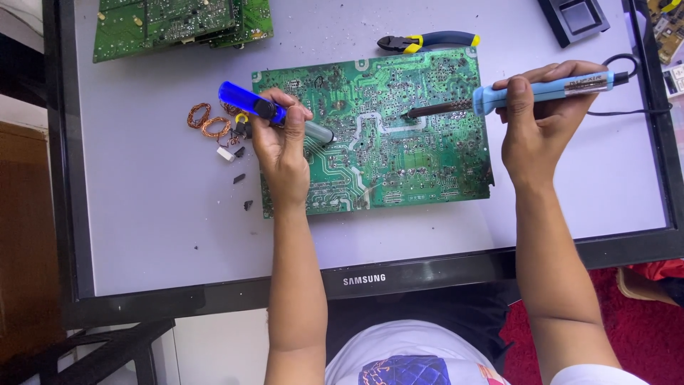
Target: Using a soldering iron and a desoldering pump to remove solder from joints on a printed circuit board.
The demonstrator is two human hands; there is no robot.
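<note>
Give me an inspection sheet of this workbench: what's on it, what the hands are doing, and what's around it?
Surface: flat screen panel lying face up, used as the bench.
Job's things: green circuit board, solder side up; soldering iron with its tip on the board; blue desoldering pump.
Clutter: copper wire coils, small black and white parts, cutting pliers, more green boards.
Hands: left hand grips the pump; right hand grips the iron.
Cables: black iron cord running off right.
Surroundings: red rug, black stand.
</note>
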